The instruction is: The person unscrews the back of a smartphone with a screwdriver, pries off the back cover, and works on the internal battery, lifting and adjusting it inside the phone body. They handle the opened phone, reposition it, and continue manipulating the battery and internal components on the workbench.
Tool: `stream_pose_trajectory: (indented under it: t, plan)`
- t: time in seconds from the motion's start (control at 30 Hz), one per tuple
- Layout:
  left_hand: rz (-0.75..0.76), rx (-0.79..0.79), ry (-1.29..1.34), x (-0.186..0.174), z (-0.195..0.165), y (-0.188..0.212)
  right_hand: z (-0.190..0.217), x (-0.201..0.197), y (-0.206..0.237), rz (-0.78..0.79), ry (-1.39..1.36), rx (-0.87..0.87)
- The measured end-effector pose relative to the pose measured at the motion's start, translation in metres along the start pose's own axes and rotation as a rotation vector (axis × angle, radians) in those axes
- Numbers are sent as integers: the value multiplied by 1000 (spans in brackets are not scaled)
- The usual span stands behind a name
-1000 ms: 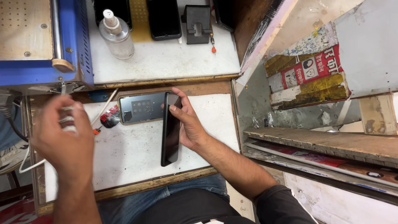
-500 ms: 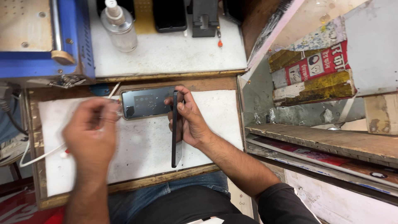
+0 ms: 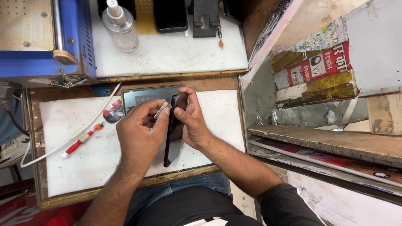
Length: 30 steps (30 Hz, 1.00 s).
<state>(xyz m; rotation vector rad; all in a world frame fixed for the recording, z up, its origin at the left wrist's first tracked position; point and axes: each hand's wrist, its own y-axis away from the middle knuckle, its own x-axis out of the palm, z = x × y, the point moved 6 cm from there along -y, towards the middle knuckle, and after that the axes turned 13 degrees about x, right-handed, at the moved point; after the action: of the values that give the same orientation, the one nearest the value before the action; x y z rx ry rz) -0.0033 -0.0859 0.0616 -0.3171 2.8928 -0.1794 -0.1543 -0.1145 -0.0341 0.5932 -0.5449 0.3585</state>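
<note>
**Black phone held on edge over the white mat**

Black phone [image 3: 173, 134] stands tilted on its long side at the middle of the white work mat [image 3: 79, 163], its lower end resting on the mat at 6 o'clock. Your right hand [image 3: 191, 121] wraps it from 3 o'clock, thumb and fingers pressed together around its upper half. Your left hand [image 3: 140, 134] comes in from 9 o'clock, fingertips pinching a thin silvery blade [image 3: 161, 110] against the phone's top edge.

You cannot see the phone's face from here; only its dark rim shows, and your palms cover most of the upper part. How far the blade enters the seam is hard to make out. A grey panel [image 3: 144, 95] lies flat at 12 o'clock of your hands, partly hidden behind your fingers.

At 9 o'clock a red-handled screwdriver [image 3: 81, 140] and a white cable [image 3: 63, 144] lie on the mat, well apart from your left hand. The mat's right edge sits near your right wrist. A clear spray bottle [image 3: 120, 27] stands at 11 o'clock on the rear shelf beside the blue machine [image 3: 46, 39].
</note>
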Motion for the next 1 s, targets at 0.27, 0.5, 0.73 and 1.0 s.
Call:
stream_pose_trajectory:
  t: [0.27,0.5,0.73,1.0]
  plan:
    - [-3,82,-55,0,2,4,-1,-2,1,-17,33,-49]
    - [-16,279,-235,4,-9,9,1,2,4,-19,71,-122]
    - [-14,324,-331,9,-10,10,-2,-2,5,-67,115,-169]
    - [-40,291,-216,4,-6,11,1,3,9,-52,109,-173]
